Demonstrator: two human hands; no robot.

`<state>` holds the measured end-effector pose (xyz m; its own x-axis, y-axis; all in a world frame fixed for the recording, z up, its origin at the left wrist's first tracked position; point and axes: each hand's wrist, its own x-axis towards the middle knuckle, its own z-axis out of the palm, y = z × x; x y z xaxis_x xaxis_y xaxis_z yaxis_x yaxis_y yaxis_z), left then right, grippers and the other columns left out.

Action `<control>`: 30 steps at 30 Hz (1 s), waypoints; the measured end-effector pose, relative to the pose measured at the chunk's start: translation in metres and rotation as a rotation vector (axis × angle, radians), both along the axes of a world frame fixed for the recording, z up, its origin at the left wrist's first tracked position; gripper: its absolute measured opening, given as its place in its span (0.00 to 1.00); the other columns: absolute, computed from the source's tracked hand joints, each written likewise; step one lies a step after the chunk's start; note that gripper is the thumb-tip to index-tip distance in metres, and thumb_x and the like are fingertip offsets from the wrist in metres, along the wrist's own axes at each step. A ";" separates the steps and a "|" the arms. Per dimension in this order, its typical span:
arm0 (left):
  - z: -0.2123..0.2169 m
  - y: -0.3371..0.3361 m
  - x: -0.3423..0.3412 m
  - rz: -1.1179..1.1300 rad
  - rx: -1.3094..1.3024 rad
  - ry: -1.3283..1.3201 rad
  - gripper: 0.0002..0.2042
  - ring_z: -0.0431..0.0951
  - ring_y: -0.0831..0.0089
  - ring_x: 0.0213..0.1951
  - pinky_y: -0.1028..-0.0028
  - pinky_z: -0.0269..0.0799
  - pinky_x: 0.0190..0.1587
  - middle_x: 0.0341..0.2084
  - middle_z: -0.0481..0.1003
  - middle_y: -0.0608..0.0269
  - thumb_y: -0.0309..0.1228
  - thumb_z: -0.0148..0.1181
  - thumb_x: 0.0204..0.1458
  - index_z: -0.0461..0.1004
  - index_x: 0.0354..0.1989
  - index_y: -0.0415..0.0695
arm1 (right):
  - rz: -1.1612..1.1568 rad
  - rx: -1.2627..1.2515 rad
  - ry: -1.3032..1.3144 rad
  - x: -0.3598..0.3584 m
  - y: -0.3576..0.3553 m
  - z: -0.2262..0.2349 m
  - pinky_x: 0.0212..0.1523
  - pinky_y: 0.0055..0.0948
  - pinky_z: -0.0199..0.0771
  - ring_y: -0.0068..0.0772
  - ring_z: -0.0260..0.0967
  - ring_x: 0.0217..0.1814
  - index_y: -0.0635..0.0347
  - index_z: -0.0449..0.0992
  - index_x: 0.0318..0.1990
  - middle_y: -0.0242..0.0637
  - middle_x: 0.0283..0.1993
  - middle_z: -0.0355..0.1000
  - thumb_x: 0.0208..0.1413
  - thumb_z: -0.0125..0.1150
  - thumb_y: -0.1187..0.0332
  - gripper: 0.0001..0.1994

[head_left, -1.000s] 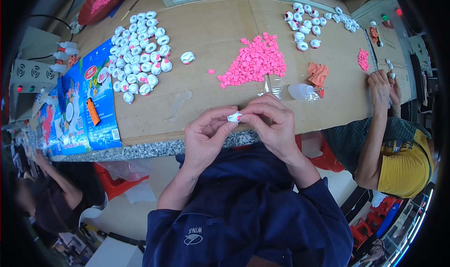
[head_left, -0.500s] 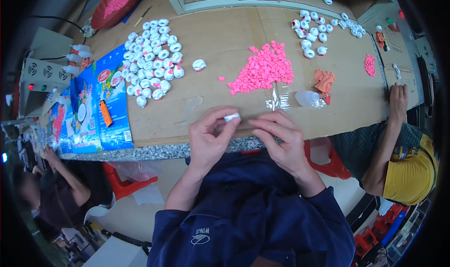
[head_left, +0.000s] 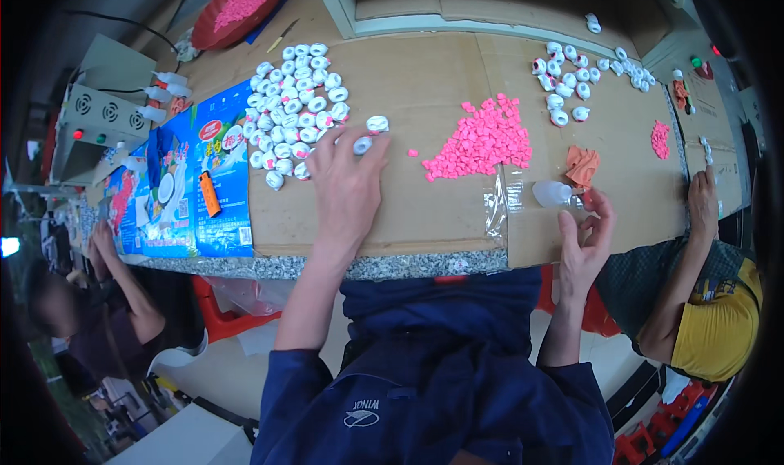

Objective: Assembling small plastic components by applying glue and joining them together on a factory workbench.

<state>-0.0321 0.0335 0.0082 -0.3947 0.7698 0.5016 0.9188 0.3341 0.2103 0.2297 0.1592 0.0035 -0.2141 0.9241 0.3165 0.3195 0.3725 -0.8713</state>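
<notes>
My left hand (head_left: 347, 171) is over the table beside a cluster of small white ring-shaped pieces with pink marks (head_left: 286, 114). Its thumb and fingers pinch one white ring-shaped piece (head_left: 363, 145), just nearer to me than a lone similar piece (head_left: 377, 124). To the right, my right hand (head_left: 586, 240) is open, thumb and fingers apart, beside a small translucent squeeze bottle (head_left: 552, 193) lying on its side. Its fingertips are near the bottle's nozzle; whether they touch it I cannot tell. A crumpled orange cloth (head_left: 582, 166) lies just beyond.
A heap of small pink pieces (head_left: 482, 141) covers the table's middle. More white pieces (head_left: 563, 77) sit at the back right. An orange lighter (head_left: 210, 194) rests on a blue printed sheet (head_left: 184, 159). Co-workers' arms show on both sides; a red bowl (head_left: 237, 12) stands far left.
My left hand has carried the white piece forward and left to the lone piece by the cluster. My right hand has moved right to the squeeze bottle. The whole view has shifted slightly.
</notes>
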 end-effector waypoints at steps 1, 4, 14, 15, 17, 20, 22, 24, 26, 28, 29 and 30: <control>-0.003 0.004 -0.008 -0.024 -0.052 0.081 0.12 0.63 0.63 0.48 0.62 0.55 0.45 0.40 0.68 0.61 0.24 0.55 0.39 0.75 0.36 0.46 | 0.007 -0.010 -0.094 -0.006 0.002 0.004 0.39 0.21 0.58 0.26 0.60 0.42 0.64 0.66 0.48 0.34 0.44 0.63 0.40 0.63 0.74 0.23; -0.001 0.005 -0.025 -0.078 -0.098 0.139 0.13 0.63 0.62 0.48 0.61 0.55 0.44 0.40 0.68 0.60 0.24 0.52 0.39 0.75 0.36 0.47 | 0.127 -0.041 -0.108 -0.018 0.009 0.003 0.43 0.22 0.58 0.24 0.60 0.43 0.63 0.67 0.47 0.33 0.42 0.64 0.42 0.63 0.73 0.21; 0.020 -0.068 -0.093 0.564 0.120 0.241 0.09 0.71 0.55 0.37 0.61 0.65 0.37 0.32 0.72 0.48 0.28 0.54 0.45 0.74 0.33 0.39 | 0.222 0.024 -0.132 -0.012 0.018 -0.008 0.40 0.19 0.62 0.21 0.62 0.38 0.66 0.70 0.42 0.31 0.37 0.65 0.48 0.57 0.76 0.12; 0.012 -0.086 -0.105 0.680 0.097 0.281 0.09 0.72 0.53 0.35 0.60 0.67 0.35 0.30 0.72 0.46 0.30 0.54 0.45 0.74 0.33 0.38 | 0.205 0.024 -0.140 -0.012 0.018 -0.008 0.40 0.19 0.62 0.21 0.62 0.38 0.66 0.70 0.42 0.31 0.37 0.65 0.48 0.57 0.76 0.12; 0.008 -0.124 -0.122 1.017 -0.193 0.149 0.16 0.72 0.53 0.38 0.60 0.66 0.39 0.34 0.73 0.47 0.38 0.56 0.47 0.74 0.38 0.39 | 0.205 -0.008 -0.126 -0.019 0.014 -0.006 0.42 0.21 0.62 0.22 0.62 0.39 0.66 0.70 0.42 0.31 0.37 0.65 0.49 0.57 0.77 0.11; -0.002 -0.164 -0.147 1.012 -0.221 -0.053 0.18 0.75 0.54 0.31 0.62 0.68 0.35 0.28 0.74 0.46 0.41 0.55 0.47 0.74 0.38 0.38 | 0.257 -0.039 -0.089 -0.027 0.011 0.001 0.40 0.21 0.61 0.23 0.62 0.38 0.66 0.71 0.38 0.33 0.35 0.65 0.47 0.58 0.76 0.09; -0.013 -0.171 -0.148 0.934 -0.151 -0.079 0.17 0.75 0.56 0.29 0.63 0.68 0.33 0.26 0.75 0.47 0.39 0.56 0.47 0.74 0.39 0.38 | 0.268 0.066 -0.113 -0.029 0.014 -0.007 0.39 0.22 0.61 0.25 0.62 0.37 0.66 0.71 0.37 0.35 0.33 0.65 0.46 0.59 0.76 0.09; -0.014 -0.158 -0.143 0.830 -0.110 -0.087 0.16 0.76 0.58 0.28 0.65 0.68 0.32 0.26 0.75 0.48 0.37 0.56 0.47 0.74 0.40 0.38 | 0.236 0.076 -0.129 -0.025 0.016 -0.002 0.39 0.23 0.62 0.28 0.64 0.36 0.66 0.71 0.37 0.37 0.33 0.66 0.45 0.60 0.75 0.11; -0.011 -0.149 -0.137 0.748 -0.090 -0.223 0.16 0.76 0.60 0.29 0.67 0.69 0.34 0.29 0.75 0.48 0.35 0.56 0.48 0.72 0.43 0.38 | 0.201 0.091 -0.133 -0.024 0.016 -0.002 0.39 0.24 0.62 0.29 0.64 0.36 0.66 0.71 0.37 0.37 0.33 0.66 0.44 0.60 0.75 0.11; -0.008 -0.145 -0.126 0.679 -0.041 -0.250 0.16 0.75 0.62 0.33 0.70 0.69 0.36 0.32 0.75 0.47 0.34 0.56 0.49 0.72 0.43 0.36 | 0.215 0.088 -0.088 -0.023 0.017 -0.003 0.40 0.26 0.63 0.31 0.65 0.36 0.66 0.72 0.37 0.38 0.33 0.67 0.43 0.62 0.74 0.12; -0.006 -0.142 -0.120 0.706 -0.053 -0.169 0.16 0.75 0.63 0.35 0.71 0.68 0.37 0.33 0.75 0.47 0.33 0.55 0.49 0.72 0.43 0.35 | 0.193 0.091 -0.090 -0.023 0.018 -0.002 0.40 0.26 0.63 0.31 0.65 0.36 0.66 0.72 0.37 0.38 0.33 0.67 0.43 0.62 0.74 0.12; -0.001 -0.138 -0.112 0.743 -0.071 0.044 0.16 0.74 0.64 0.37 0.72 0.68 0.38 0.37 0.74 0.49 0.31 0.54 0.50 0.71 0.45 0.36 | 0.223 0.105 -0.103 -0.023 0.019 -0.002 0.40 0.26 0.63 0.32 0.65 0.37 0.66 0.72 0.37 0.39 0.33 0.68 0.43 0.62 0.74 0.12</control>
